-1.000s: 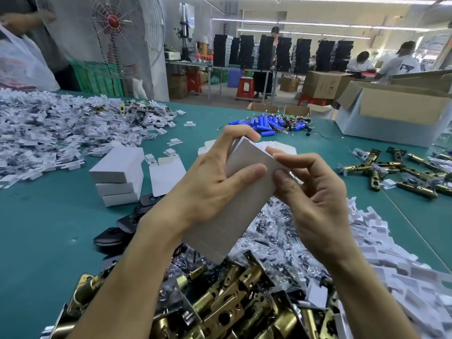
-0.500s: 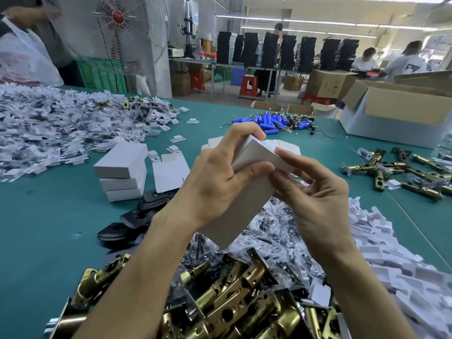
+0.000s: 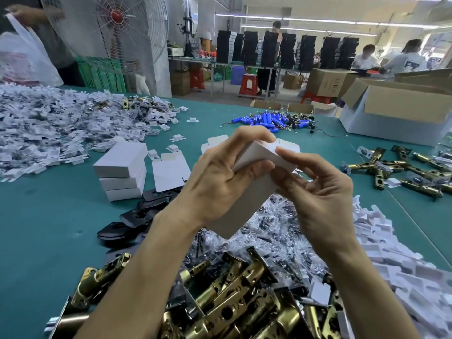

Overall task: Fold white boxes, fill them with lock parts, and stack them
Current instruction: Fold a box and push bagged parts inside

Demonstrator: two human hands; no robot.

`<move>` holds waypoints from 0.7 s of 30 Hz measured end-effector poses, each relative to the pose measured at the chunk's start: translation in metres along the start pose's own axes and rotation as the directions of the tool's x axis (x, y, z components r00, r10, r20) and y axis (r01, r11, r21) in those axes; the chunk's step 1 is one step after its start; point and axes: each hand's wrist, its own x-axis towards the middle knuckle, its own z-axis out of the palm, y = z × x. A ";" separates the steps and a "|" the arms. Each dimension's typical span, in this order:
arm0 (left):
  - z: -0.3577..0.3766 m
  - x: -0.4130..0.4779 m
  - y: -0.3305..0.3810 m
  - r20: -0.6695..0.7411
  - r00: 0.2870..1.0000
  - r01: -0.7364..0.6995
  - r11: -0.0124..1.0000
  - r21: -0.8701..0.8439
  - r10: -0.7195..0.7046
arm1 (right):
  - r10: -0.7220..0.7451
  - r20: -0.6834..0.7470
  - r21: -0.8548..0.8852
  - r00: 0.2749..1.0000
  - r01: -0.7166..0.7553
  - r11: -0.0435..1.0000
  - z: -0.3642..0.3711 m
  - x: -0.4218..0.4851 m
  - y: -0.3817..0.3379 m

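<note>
A white box (image 3: 247, 204) is held tilted above the table's middle. My left hand (image 3: 220, 177) grips it around its upper part, thumb across the front and fingers curled over the top end. My right hand (image 3: 320, 192) pinches the box's upper right flap with finger and thumb. A stack of three folded white boxes (image 3: 122, 171) stands to the left, with a flat unfolded box (image 3: 171, 171) lying beside it. Brass lock latches (image 3: 227, 302) are heaped below my arms, next to small bagged parts (image 3: 276, 231).
Black plates (image 3: 137, 216) lie left of my forearm. White plastic pieces form piles at far left (image 3: 49, 128) and near right (image 3: 381, 245). More brass latches (image 3: 401, 167), blue cells (image 3: 266, 118) and an open carton (image 3: 401, 111) sit to the right. A fan (image 3: 115, 33) stands behind.
The left fingers have curled further over the box's top end. The right hand has shifted up onto the upper right flap. The box stays in about the same place.
</note>
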 end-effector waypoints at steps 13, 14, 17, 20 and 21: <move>-0.007 0.004 0.002 -0.437 0.898 0.181 0.952 0.248 -0.057 | -0.008 -0.336 -0.307 0.942 -0.102 0.946 -0.013 0.004 0.005; -0.013 0.005 0.003 -0.507 0.851 0.258 0.948 0.185 -0.133 | -0.062 -0.378 -0.258 0.924 -0.041 0.965 -0.011 0.004 0.001; -0.020 0.007 0.008 -0.221 0.732 0.587 0.762 -0.275 -0.644 | -0.265 -0.327 -0.251 0.907 0.187 0.950 0.000 0.001 -0.003; -0.020 0.006 0.011 0.297 0.619 0.766 0.475 -0.433 -0.727 | -0.309 -0.119 -0.244 0.944 0.274 0.930 0.011 -0.006 0.004; -0.020 0.006 0.011 0.378 0.632 0.755 0.427 -0.498 -0.676 | -0.280 -0.059 -0.252 0.958 0.257 0.933 0.014 -0.008 0.007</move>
